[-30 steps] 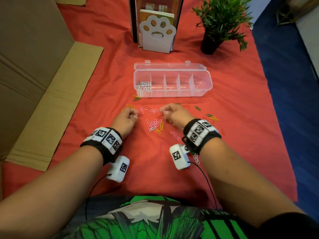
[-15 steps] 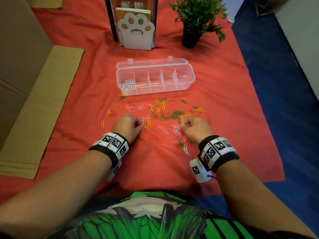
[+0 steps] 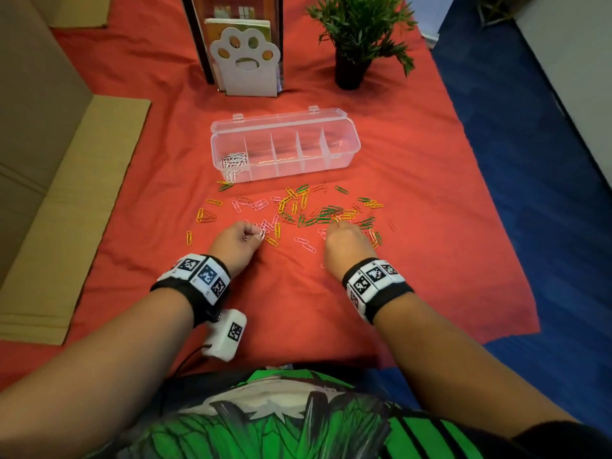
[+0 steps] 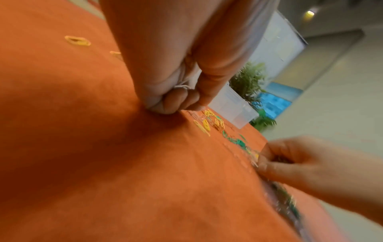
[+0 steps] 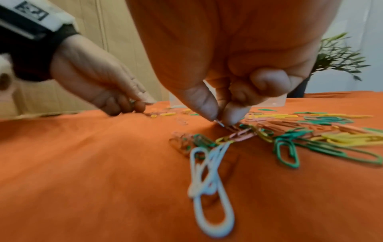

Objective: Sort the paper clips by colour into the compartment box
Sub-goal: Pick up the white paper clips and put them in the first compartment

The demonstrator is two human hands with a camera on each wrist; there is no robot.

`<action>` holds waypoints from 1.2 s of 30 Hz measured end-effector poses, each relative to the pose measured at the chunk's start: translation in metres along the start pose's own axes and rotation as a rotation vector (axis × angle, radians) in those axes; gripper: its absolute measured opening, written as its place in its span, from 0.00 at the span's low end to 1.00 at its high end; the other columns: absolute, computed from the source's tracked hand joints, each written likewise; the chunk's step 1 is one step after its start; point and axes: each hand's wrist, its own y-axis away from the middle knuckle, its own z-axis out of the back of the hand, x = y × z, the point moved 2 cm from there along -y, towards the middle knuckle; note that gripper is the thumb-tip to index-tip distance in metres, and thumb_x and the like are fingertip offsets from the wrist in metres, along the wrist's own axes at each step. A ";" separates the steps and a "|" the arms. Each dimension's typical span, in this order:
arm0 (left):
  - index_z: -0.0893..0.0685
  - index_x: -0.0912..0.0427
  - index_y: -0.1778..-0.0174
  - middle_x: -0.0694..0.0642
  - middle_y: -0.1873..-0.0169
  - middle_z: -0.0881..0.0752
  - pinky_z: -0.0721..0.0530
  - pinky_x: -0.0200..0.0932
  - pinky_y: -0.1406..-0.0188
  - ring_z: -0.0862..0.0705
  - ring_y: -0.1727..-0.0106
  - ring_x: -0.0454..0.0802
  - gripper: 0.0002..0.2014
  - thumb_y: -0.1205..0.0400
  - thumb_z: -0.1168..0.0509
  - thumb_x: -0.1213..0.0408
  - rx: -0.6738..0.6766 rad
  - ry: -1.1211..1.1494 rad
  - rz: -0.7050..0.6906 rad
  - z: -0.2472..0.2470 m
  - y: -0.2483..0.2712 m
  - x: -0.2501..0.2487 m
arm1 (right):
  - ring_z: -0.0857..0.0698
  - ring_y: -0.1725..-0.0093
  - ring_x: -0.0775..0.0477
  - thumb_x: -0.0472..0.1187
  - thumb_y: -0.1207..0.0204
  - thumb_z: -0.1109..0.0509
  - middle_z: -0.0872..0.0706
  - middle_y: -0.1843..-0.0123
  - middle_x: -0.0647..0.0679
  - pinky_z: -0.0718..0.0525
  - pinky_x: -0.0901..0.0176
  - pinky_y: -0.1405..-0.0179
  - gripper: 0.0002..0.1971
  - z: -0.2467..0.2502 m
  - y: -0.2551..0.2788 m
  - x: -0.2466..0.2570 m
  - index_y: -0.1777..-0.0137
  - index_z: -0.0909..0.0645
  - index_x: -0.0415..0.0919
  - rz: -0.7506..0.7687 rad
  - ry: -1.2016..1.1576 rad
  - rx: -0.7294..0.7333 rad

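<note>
A white paper clip (image 3: 262, 234) is pinched between thumb and curled fingers of the left hand (image 3: 235, 243), low over the red cloth (image 3: 298, 303) on the table. A clip in the mixed pile of paper clips (image 3: 318, 213) is nipped by the thumb and forefinger of the right hand (image 3: 344, 245); its colour cannot be told. The clear compartment box (image 3: 351, 150) is seen at 12 o'clock from the pile, lid open, with white clips (image 3: 234, 160) gathered in its leftmost compartment. Two linked white clips (image 5: 207, 188) are seen at 6 o'clock of the right hand.
</note>
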 end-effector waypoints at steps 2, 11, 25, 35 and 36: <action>0.19 0.48 0.55 0.50 0.71 0.24 0.28 0.37 0.74 0.27 0.68 0.50 0.09 0.19 0.39 0.68 0.050 0.239 0.087 -0.004 0.002 0.000 | 0.20 0.39 0.35 0.31 0.25 0.43 0.18 0.41 0.33 0.23 0.50 0.40 0.13 0.005 -0.003 -0.008 0.43 0.24 0.30 -0.072 -0.168 0.046; 0.23 0.59 0.62 0.54 0.72 0.29 0.26 0.30 0.83 0.26 0.82 0.42 0.14 0.23 0.51 0.77 0.253 0.818 0.338 -0.018 0.021 -0.031 | 0.20 0.71 0.60 0.24 0.23 0.44 0.21 0.70 0.48 0.24 0.67 0.64 0.15 0.004 0.012 -0.053 0.43 0.20 0.36 -0.329 -1.084 0.064; 0.14 0.54 0.42 0.55 0.57 0.13 0.25 0.36 0.54 0.17 0.57 0.44 0.13 0.23 0.31 0.60 0.499 -0.377 -0.497 -0.097 0.032 -0.076 | 0.27 0.78 0.57 0.27 0.20 0.44 0.27 0.70 0.48 0.30 0.71 0.85 0.15 -0.001 0.042 -0.085 0.63 0.23 0.43 -0.457 -1.345 0.144; 0.17 0.60 0.55 0.58 0.57 0.21 0.27 0.40 0.52 0.22 0.54 0.53 0.06 0.22 0.35 0.62 0.411 -0.505 -0.658 -0.116 0.033 -0.070 | 0.30 0.75 0.57 0.29 0.22 0.40 0.25 0.71 0.54 0.34 0.76 0.83 0.11 -0.007 0.045 -0.102 0.54 0.19 0.44 -0.501 -1.016 0.011; 0.17 0.59 0.57 0.54 0.59 0.21 0.28 0.39 0.54 0.23 0.57 0.50 0.04 0.22 0.35 0.64 0.390 -0.378 -0.561 -0.112 0.030 -0.070 | 0.30 0.74 0.57 0.27 0.22 0.42 0.25 0.70 0.53 0.31 0.75 0.82 0.12 -0.005 0.042 -0.100 0.52 0.20 0.42 -0.508 -1.067 0.018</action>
